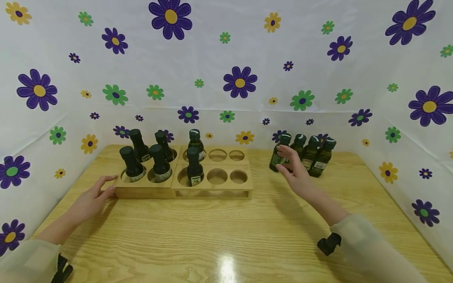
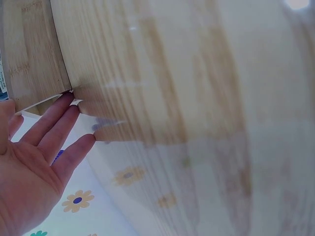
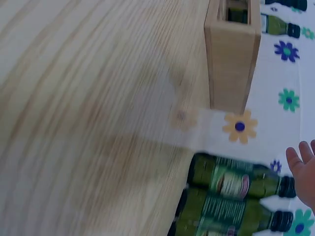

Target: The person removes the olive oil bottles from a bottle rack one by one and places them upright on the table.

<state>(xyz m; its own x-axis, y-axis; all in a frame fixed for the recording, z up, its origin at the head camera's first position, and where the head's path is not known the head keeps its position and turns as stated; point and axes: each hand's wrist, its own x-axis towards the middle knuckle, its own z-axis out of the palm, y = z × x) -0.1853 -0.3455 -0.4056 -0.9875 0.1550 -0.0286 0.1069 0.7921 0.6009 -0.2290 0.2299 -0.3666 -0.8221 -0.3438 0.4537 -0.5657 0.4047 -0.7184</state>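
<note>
1. The right hand [image 1: 295,173] is held with its fingers [image 1: 283,151] apart and relaxed, at the cluster of four green bottles [image 1: 311,155] standing at about 2 o'clock on the desk [image 1: 226,236]. Whether the leftmost bottle [image 1: 279,155] is touched cannot be told. Nothing is gripped, so a sideways brush could tip that bottle into its close-packed neighbours, and several could be toppled together.
2. The left hand [image 1: 93,198] is laid with straight, spread fingers [image 2: 74,110] against the left end of the wooden rack [image 1: 212,184], at about 10 o'clock. If the rack were pushed rather than steadied, it could be slid across the glossy desk.
3. Six dark bottles [image 1: 159,161] are seated in the rack's holes, four on the left and two at the middle. The tall necks could be rocked by a jolt.
4. Four holes [image 1: 217,176] on the right side are open. A bottle lowered off-centre could be caught on a rim and dropped.
</note>
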